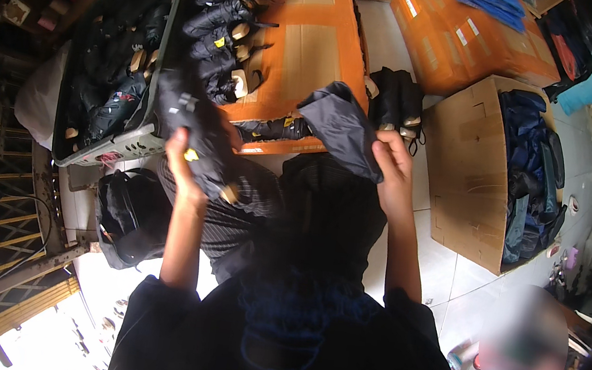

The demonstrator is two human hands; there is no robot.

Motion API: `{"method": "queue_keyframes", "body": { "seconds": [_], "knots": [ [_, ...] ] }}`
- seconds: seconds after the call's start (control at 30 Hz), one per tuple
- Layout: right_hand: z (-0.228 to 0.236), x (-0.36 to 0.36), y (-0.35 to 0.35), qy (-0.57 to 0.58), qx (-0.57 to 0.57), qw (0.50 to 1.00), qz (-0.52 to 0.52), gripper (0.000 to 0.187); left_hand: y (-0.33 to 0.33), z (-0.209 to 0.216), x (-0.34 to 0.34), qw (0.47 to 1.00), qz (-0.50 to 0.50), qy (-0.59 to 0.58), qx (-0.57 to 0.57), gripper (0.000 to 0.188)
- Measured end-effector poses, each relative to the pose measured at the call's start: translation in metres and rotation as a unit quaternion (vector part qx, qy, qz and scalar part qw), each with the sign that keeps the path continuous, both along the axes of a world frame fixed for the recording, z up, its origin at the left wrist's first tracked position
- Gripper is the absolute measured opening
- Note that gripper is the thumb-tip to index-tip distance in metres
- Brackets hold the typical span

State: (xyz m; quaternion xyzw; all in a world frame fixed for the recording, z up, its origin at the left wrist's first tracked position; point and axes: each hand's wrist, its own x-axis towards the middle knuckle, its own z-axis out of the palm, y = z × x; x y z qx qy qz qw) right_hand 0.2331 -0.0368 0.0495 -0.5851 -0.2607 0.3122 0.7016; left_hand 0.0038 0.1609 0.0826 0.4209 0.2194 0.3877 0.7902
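Observation:
My left hand [184, 164] grips a folded black umbrella [195, 136] with a wooden handle end and a small yellow tag, held up over my lap. My right hand [395, 171] holds a dark fabric sleeve [340, 124], which hangs open toward the left. The two hands are apart, about a shoulder's width. Several more folded black umbrellas [226, 28] lie in a row on an orange-taped cardboard box [314, 39] in front of me.
A grey plastic crate [145, 133] at the left holds many black umbrellas. An open cardboard box [471, 170] at the right holds dark blue fabric. Orange boxes [469, 36] stand behind it. A black bag [129, 216] lies on the floor at my left. Another person is at the lower right.

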Motion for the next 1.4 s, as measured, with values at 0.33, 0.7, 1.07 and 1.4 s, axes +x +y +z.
{"method": "queue_keyframes", "body": {
  "seconds": [0.33, 0.7, 1.07, 1.4],
  "knots": [
    [-0.017, -0.031, 0.014, -0.088, -0.043, 0.995, -0.004, 0.012, -0.067, -0.05, -0.007, 0.975, -0.174, -0.051, -0.13, 0.081],
    [-0.041, -0.067, 0.014, -0.424, -0.035, 0.904, -0.043, 0.013, -0.064, -0.045, -0.025, 0.975, -0.183, 0.107, -0.063, 0.076],
    [0.038, -0.072, -0.042, -0.445, -0.083, 0.879, 0.149, 0.036, -0.084, -0.032, 0.007, 0.771, -0.265, 0.309, 0.491, 0.066],
    [-0.067, -0.108, -0.097, -0.429, -0.288, 0.806, 0.291, 0.057, -0.108, -0.111, 0.007, 0.744, -0.389, 0.3, 0.454, 0.055]
  ]
}}
